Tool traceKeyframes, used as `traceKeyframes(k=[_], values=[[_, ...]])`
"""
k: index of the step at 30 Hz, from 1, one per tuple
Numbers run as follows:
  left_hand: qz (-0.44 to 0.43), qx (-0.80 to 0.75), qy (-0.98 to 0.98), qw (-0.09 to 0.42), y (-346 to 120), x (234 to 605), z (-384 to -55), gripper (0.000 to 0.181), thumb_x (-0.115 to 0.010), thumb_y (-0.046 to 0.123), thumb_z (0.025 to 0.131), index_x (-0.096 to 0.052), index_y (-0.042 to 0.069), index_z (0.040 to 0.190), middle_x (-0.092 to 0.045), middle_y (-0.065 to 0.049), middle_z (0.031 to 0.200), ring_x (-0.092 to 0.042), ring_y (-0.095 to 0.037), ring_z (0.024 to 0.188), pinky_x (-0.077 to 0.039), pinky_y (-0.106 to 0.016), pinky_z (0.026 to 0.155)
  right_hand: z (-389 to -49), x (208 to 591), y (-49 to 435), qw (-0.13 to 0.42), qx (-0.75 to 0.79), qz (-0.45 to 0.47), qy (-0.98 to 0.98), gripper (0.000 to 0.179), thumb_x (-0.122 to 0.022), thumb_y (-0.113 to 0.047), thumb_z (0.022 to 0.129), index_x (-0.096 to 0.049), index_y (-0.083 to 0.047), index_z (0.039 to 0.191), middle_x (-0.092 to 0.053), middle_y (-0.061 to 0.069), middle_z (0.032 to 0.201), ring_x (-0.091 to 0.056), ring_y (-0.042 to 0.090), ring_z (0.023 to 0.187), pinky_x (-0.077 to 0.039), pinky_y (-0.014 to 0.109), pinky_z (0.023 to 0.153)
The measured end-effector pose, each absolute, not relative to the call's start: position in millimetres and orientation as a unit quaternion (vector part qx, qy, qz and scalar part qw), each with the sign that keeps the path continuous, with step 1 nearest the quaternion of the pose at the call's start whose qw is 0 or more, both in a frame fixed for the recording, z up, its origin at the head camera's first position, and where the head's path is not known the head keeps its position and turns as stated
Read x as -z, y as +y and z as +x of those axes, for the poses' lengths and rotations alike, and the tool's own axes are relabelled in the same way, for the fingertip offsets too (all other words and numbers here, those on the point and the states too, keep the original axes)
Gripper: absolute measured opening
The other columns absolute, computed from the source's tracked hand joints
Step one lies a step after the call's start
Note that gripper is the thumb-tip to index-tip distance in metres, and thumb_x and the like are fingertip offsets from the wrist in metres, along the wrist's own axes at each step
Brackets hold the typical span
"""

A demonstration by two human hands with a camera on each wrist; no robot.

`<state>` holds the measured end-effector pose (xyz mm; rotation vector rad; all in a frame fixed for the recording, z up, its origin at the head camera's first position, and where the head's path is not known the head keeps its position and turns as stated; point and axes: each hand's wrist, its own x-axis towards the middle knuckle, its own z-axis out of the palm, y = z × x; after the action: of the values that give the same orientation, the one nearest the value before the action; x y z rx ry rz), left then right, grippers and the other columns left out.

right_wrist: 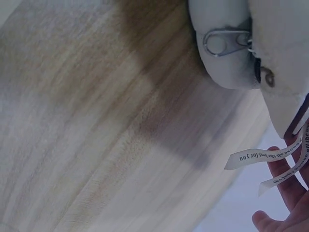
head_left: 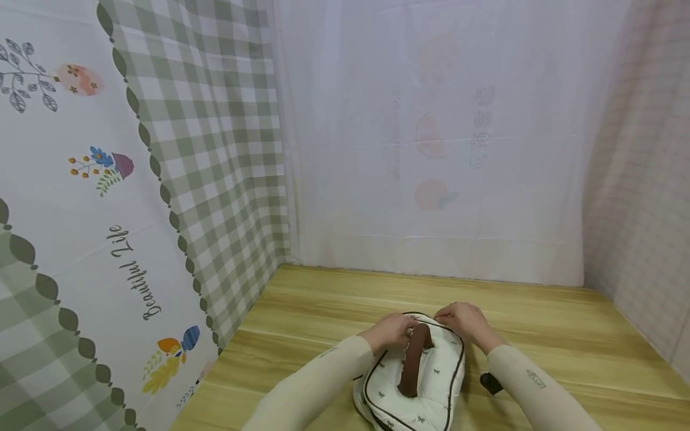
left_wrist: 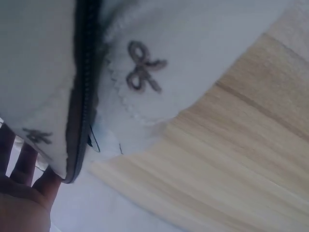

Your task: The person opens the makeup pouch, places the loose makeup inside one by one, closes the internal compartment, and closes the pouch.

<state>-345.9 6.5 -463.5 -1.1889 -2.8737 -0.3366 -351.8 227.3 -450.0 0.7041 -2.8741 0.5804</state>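
Observation:
A white quilted toiletry bag (head_left: 433,389), printed with small brown bows, stands on the table with its brown top handle (head_left: 413,365) upright. My left hand (head_left: 389,332) grips its top beside the handle's far end; in the left wrist view the fingers (left_wrist: 47,187) meet the piped corner by the dark zipper (left_wrist: 82,92). At the far right corner is my right hand (head_left: 465,320). It pinches a white printed ribbon (right_wrist: 260,155), whose two tails hang across the fingers; the pinch point itself is out of frame. A metal zipper pull (right_wrist: 224,42) dangles on the bag's side.
The bag sits near the front of a wood-grain table (head_left: 302,299). A green-checked printed cloth (head_left: 215,120) hangs on the left, a pale sheet (head_left: 350,149) at the back, and another cloth (head_left: 647,209) on the right. A small black object (head_left: 490,383) shows beside my right forearm.

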Motion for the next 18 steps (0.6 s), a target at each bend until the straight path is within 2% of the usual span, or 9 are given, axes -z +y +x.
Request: traceKeyframes(k=[10,18], values=[[-0.372,0.105,-0.922,0.009,7.1,458.9,-343.1,0.019,-0.069,0.011,0.091,-0.077,0.019,0.106,-0.072,0.009,0.095,-0.062,-0.002,0.079,-0.045,-0.013,0.069,-349.7,450.1,235.6,0.051,-0.201,0.233,-0.95,0.012,-0.068,-0.017,0.094,-0.079,-0.013,0.098,-0.073,0.003,0.096,-0.067,0.03,0.092,-0.052,0.051,0.081],[-0.359,0.163,-0.919,-0.011,-3.0,459.6,-343.6,0.015,-0.062,0.012,0.098,-0.074,0.014,0.088,-0.066,0.006,0.075,-0.047,-0.003,0.064,-0.037,-0.015,0.061,-343.0,455.2,246.2,0.071,-0.173,0.254,-0.949,0.011,-0.069,-0.016,0.092,-0.08,-0.014,0.094,-0.074,0.003,0.094,-0.068,0.029,0.09,-0.052,0.05,0.08]])
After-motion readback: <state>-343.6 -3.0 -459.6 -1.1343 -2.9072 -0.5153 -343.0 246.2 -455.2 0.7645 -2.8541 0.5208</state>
